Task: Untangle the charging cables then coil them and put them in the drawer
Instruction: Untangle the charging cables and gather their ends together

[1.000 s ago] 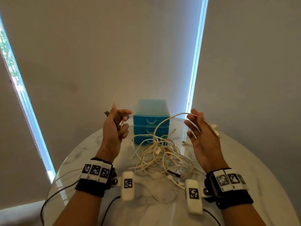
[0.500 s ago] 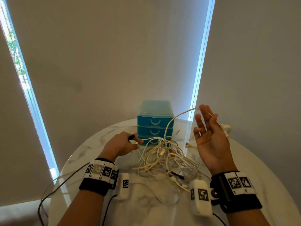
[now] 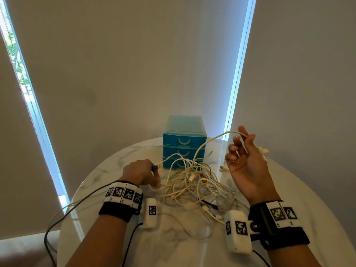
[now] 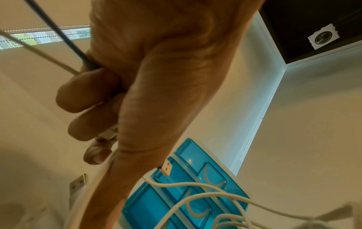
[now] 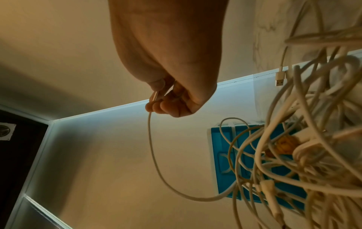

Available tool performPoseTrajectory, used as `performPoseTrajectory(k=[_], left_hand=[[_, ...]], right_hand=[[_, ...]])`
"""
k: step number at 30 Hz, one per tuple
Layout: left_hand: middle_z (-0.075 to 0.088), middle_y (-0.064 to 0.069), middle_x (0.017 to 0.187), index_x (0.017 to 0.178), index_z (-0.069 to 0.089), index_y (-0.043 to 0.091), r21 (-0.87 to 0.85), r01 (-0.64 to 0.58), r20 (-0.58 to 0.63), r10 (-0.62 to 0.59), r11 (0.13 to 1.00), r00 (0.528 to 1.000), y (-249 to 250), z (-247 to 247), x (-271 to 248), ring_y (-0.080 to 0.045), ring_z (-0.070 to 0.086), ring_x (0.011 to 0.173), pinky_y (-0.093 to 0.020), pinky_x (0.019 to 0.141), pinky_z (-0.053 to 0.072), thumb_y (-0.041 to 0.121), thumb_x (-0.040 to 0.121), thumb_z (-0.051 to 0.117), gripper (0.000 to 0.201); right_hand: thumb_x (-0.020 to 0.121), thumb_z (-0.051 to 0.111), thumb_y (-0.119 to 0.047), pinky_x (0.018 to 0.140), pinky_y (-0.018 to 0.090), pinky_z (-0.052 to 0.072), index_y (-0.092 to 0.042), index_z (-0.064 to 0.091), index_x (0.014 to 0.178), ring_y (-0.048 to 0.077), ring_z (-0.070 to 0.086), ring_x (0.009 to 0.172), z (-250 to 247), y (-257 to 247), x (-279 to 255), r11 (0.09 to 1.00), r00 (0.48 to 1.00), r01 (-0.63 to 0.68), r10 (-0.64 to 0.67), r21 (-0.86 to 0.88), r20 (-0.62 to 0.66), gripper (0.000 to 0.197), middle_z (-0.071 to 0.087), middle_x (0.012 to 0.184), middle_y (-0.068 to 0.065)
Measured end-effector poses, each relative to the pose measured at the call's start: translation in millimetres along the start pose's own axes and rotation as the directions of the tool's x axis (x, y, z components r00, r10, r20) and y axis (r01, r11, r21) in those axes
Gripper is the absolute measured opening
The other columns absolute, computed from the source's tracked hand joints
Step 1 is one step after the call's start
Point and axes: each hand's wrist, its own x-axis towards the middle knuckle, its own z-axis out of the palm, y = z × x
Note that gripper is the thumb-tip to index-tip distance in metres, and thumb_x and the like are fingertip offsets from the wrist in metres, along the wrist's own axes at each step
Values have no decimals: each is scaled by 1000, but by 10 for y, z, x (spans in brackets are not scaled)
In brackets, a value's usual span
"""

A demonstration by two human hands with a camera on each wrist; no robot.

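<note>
Two hands worked over the round marble bench [image 3: 107, 174]. Nearest lay one tangled heap of cables [image 3: 194, 185], mostly white with one black lead among them; how many cables it held could not be counted. The left hand [image 3: 140, 172], which half a second before had been raised a little, had come down low beside the heap, its fingers curled around a dark plug and cable ends. The right hand [image 3: 244, 160] stayed lifted, palm up, with a single white cable [image 3: 210, 141] pinched between its fingers; that cable arched down into the heap, and its white plug end hung behind the hand. The heap itself had not shifted. Beyond it, touching its far edge, stood one blue drawer unit [image 3: 184, 145] with three drawers, all closed, each with a pale curved handle.
</note>
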Motion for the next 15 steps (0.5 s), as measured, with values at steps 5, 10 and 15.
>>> performPoseTrajectory(k=[5, 10, 15], left_hand=[[64, 7, 111, 88, 68, 45, -123, -218, -7, 219, 968, 976, -22, -143, -68, -22, 62, 111, -42, 99, 54, 51, 87, 80, 13], [50, 6, 121, 104, 70, 44, -463, -433, -286, 333, 773, 899, -3, -336, -213, 1, 52, 111, -25, 99, 43, 45, 99, 71, 5], [74, 12, 106, 103, 73, 30, -666, -568, -608, 89, 484, 789, 117, -441, -264, -6, 66, 97, -24, 86, 50, 37, 108, 61, 14]], right_hand=[[111, 52, -41, 60, 20, 54, -20, 67, 143, 9, 66, 83, -41, 27, 7, 998, 995, 32, -38, -59, -96, 41, 74, 110, -2], [116, 44, -34, 66, 18, 58, -21, 59, 148, 14, 75, 116, -103, -22, 14, 992, 968, 115, -125, -57, -219, 39, 76, 135, -4], [117, 39, -33, 79, 22, 58, -26, 55, 150, 18, 75, 121, -133, -38, 18, 985, 955, 141, -163, -104, -249, 37, 73, 139, -9]])
